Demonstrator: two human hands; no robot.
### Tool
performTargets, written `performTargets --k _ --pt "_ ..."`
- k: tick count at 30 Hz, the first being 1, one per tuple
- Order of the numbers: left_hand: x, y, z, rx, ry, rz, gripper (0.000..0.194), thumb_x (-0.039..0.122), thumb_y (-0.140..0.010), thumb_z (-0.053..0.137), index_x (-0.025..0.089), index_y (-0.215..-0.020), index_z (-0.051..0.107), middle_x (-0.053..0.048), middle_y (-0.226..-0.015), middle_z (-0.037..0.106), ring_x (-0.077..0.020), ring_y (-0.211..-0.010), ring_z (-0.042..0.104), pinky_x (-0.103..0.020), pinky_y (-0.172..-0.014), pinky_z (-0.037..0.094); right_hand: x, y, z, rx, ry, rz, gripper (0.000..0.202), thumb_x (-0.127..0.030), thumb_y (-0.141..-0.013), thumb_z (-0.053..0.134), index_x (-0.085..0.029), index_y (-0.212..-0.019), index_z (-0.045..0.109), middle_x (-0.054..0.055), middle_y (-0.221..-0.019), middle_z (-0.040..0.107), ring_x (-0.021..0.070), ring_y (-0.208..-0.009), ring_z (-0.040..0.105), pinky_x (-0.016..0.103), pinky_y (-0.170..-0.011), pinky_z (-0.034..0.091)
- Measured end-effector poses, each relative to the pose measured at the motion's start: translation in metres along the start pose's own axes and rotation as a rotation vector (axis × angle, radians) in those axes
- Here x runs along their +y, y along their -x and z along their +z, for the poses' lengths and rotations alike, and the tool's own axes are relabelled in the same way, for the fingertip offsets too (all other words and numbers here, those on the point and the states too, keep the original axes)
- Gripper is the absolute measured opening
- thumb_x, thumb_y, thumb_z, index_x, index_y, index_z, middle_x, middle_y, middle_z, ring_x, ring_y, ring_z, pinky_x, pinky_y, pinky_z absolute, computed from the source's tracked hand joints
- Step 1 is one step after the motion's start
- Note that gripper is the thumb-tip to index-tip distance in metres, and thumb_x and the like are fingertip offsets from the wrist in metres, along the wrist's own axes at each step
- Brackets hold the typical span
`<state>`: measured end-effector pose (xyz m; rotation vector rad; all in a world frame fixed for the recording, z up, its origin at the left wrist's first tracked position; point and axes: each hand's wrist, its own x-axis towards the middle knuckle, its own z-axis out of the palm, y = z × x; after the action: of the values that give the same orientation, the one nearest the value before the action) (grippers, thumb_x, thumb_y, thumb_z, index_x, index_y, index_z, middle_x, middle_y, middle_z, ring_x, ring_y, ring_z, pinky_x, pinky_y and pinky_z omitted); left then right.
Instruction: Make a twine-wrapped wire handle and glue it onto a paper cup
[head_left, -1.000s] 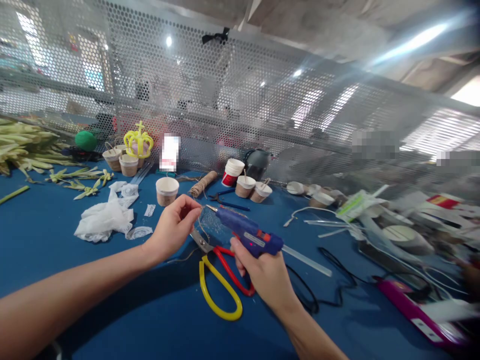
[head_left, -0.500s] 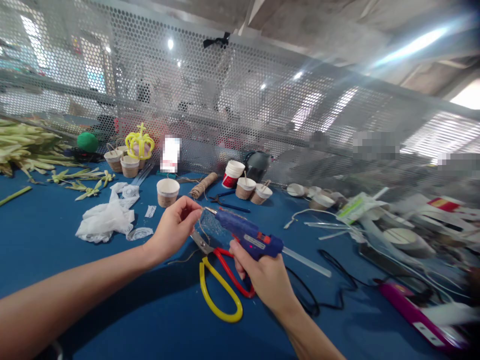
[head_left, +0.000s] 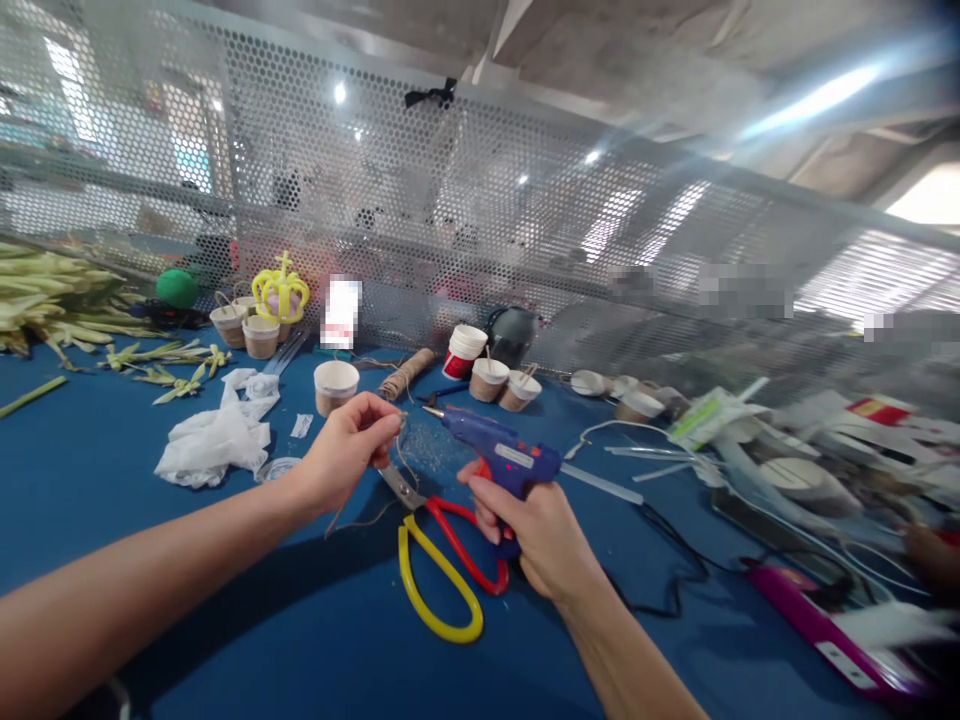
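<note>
My right hand (head_left: 529,520) grips a blue hot glue gun (head_left: 484,440) with a clear glue stick (head_left: 604,484) poking out of its back. Its metal nozzle points left toward my left hand (head_left: 356,440), a short gap away. Between thumb and forefinger, that hand pinches a piece of twine (head_left: 405,452), whose loose end hangs down. Under the hands lies a pair of scissors (head_left: 442,580) with one yellow and one red handle, blades partly hidden by my left hand. A white-rimmed paper cup (head_left: 335,385) wrapped in brown stands just behind the left hand.
White lace fabric (head_left: 214,440) lies to the left, near pale green stems (head_left: 52,300). Behind are a twine roll (head_left: 407,373), several small cups (head_left: 489,378) and a perforated metal screen (head_left: 390,200). At right, a purple power strip (head_left: 832,635) sits amid cords and clutter.
The glue gun has drawn back to the right, so its nozzle now stands apart from the fingers of my left hand. My left hand stays nearly where it was, still pinching the twine.
</note>
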<state>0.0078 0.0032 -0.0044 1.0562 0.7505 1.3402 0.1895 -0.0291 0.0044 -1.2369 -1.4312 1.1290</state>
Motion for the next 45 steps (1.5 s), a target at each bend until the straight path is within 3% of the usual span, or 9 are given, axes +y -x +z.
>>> performTargets --k 5,9,16,20,26,32,35,40,45 --pt "0.005 0.000 0.001 -0.024 0.152 -0.164 0.017 0.019 -0.066 0.063 0.014 -0.067 0.046 0.005 -0.055 0.044 -0.0024 -0.044 0.036 -0.014 -0.040 0.026 -0.009 0.006 0.003 -0.068 -0.059 -0.004 0.022 -0.034 -0.073 0.057 -0.012 -0.075 0.055 -0.006 -0.045 0.042 0.0057 -0.037 0.037 0.020 -0.038 0.026" --pt "0.010 0.002 0.002 -0.061 0.179 -0.217 0.017 0.018 -0.066 0.062 0.014 -0.066 0.046 0.004 -0.056 0.045 -0.0020 -0.044 0.035 -0.014 -0.039 0.024 -0.009 0.006 0.005 -0.086 -0.036 0.002 0.024 -0.035 -0.073 0.056 -0.012 -0.075 0.056 -0.005 -0.044 0.042 0.0058 -0.037 0.037 0.020 -0.038 0.026" --pt "0.013 -0.001 0.000 -0.058 0.081 -0.071 0.016 0.021 -0.068 0.061 0.014 -0.068 0.047 0.006 -0.051 0.041 -0.0029 -0.043 0.034 -0.015 -0.040 0.026 -0.008 0.003 0.000 -0.128 -0.017 0.053 0.025 -0.035 -0.071 0.058 -0.011 -0.073 0.056 -0.006 -0.044 0.041 0.0057 -0.036 0.037 0.019 -0.037 0.028" --pt "0.009 -0.001 -0.001 -0.045 0.002 -0.070 0.016 0.022 -0.068 0.060 0.014 -0.068 0.047 0.006 -0.051 0.042 -0.0032 -0.043 0.035 -0.016 -0.040 0.027 -0.009 0.004 -0.001 -0.098 -0.058 0.005 0.023 -0.034 -0.072 0.058 -0.011 -0.073 0.058 -0.005 -0.044 0.043 0.0052 -0.037 0.038 0.019 -0.039 0.029" --pt "0.018 0.001 0.000 -0.072 -0.002 -0.011 0.012 0.019 -0.070 0.058 0.014 -0.068 0.047 0.007 -0.050 0.040 -0.0032 -0.042 0.034 -0.016 -0.039 0.026 -0.009 -0.005 -0.013 0.036 -0.002 0.007 0.027 -0.035 -0.065 0.066 -0.013 -0.079 0.063 0.004 -0.075 0.062 0.0122 -0.064 0.053 0.023 -0.056 0.042" --pt "0.041 0.001 0.009 -0.053 -0.024 0.042 0.008 0.010 -0.073 0.053 0.014 -0.069 0.047 0.006 -0.050 0.042 -0.0027 -0.042 0.036 -0.016 -0.039 0.028 -0.010 -0.028 -0.030 0.112 0.041 0.107 0.027 -0.036 -0.059 0.069 -0.011 -0.066 0.059 0.003 -0.063 0.059 0.0087 -0.053 0.050 0.019 -0.046 0.038" --pt "0.050 0.002 0.016 -0.087 -0.075 0.028 0.010 0.008 -0.074 0.053 0.014 -0.067 0.047 0.005 -0.052 0.044 -0.0021 -0.042 0.037 -0.016 -0.039 0.028 -0.001 -0.041 -0.037 0.123 0.281 0.150 0.030 -0.040 -0.069 0.057 -0.012 -0.059 0.056 0.000 -0.052 0.053 0.0060 -0.042 0.045 0.019 -0.042 0.037" --pt "0.054 0.012 0.015 -0.173 -0.019 -0.077 0.013 0.014 -0.071 0.060 0.013 -0.066 0.048 0.005 -0.054 0.045 -0.0019 -0.044 0.037 -0.015 -0.039 0.027 0.021 -0.053 -0.043 0.165 0.476 0.177 0.034 -0.039 -0.070 0.055 -0.015 -0.046 0.049 -0.002 -0.037 0.046 0.0081 -0.034 0.044 0.021 -0.038 0.035" --pt "0.048 0.022 0.005 -0.259 0.098 -0.227 0.018 0.018 -0.067 0.065 0.013 -0.065 0.048 0.004 -0.055 0.044 -0.0021 -0.045 0.037 -0.014 -0.039 0.024 0.037 -0.056 -0.046 0.176 0.648 0.172 0.035 -0.040 -0.069 0.056 -0.015 -0.045 0.054 -0.001 -0.034 0.046 0.0107 -0.033 0.045 0.022 -0.039 0.032"
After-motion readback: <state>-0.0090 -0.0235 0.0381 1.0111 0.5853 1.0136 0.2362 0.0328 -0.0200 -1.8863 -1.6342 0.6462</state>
